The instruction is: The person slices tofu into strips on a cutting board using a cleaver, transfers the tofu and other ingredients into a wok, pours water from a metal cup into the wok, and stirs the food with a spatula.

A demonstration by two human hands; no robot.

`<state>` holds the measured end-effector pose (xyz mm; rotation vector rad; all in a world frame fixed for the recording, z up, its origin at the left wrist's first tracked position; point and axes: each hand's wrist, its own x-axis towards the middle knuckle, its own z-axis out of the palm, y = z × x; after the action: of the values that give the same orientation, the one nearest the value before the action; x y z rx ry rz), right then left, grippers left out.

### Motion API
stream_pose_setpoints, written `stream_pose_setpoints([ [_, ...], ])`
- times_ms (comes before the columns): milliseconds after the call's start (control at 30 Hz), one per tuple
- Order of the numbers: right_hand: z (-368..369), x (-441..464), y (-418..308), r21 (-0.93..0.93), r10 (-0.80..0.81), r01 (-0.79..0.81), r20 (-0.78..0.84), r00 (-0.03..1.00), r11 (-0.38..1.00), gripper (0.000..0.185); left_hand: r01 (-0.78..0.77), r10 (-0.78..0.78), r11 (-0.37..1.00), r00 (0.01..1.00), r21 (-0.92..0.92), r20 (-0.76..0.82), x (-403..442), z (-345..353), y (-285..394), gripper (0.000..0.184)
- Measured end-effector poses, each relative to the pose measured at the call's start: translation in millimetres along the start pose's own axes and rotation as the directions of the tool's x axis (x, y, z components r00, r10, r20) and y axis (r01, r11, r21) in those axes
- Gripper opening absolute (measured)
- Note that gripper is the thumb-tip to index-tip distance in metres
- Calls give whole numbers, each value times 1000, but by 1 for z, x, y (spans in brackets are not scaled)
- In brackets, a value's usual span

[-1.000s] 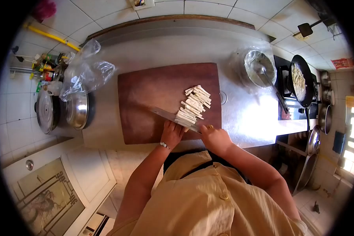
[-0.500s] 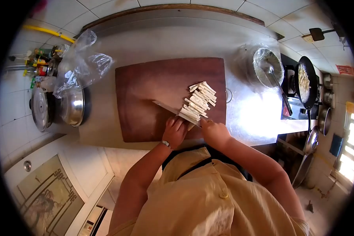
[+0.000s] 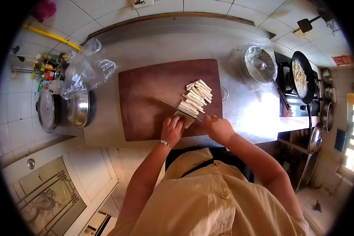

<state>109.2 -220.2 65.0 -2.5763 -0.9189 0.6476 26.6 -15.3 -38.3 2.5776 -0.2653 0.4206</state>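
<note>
A brown cutting board lies on the metal counter. Pale cut strips are spread in a slanting row on its right half. At the near end of the row is an uncut pale block, with the fingers of my left hand closed on its left side. My right hand is wrapped round the handle of a knife. The blade points up and left, between the block and the strips, and looks thin, seen nearly edge-on. My right fist hides the handle.
A clear plastic bag lies at the left above a steel bowl and a lidded pot. On the right stand a plastic-lined pot with a ladle and a black pan holding pale food.
The knife blade has shifted slightly and now shows thinner. More of the pale block is visible beside my left fingers. The whole view has swayed a little.
</note>
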Motion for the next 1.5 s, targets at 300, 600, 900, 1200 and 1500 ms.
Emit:
stream_pose_setpoints([
  [300,-34,-31,-30,-70,128,-112,277,952,991,17,-14,14,1000,1000,9,-17,-2,2,-5,27],
  [600,-10,11,-24,-19,95,-93,219,971,995,16,-86,84,995,995,50,50,-8,10,-14,21],
  [900,27,70,-35,-15,-79,81,126,989,997,20,15,-16,1000,993,12,117,-4,-1,-7,21],
  [1200,-8,8,15,64,106,-109,35,994,992,29,14,-16,999,999,-50,-44,6,-2,-1,17],
  [1500,-11,-46,70,865,589,-411,178,788,289,39,-156,140,987,929,20,343,96,-33,-21,74],
])
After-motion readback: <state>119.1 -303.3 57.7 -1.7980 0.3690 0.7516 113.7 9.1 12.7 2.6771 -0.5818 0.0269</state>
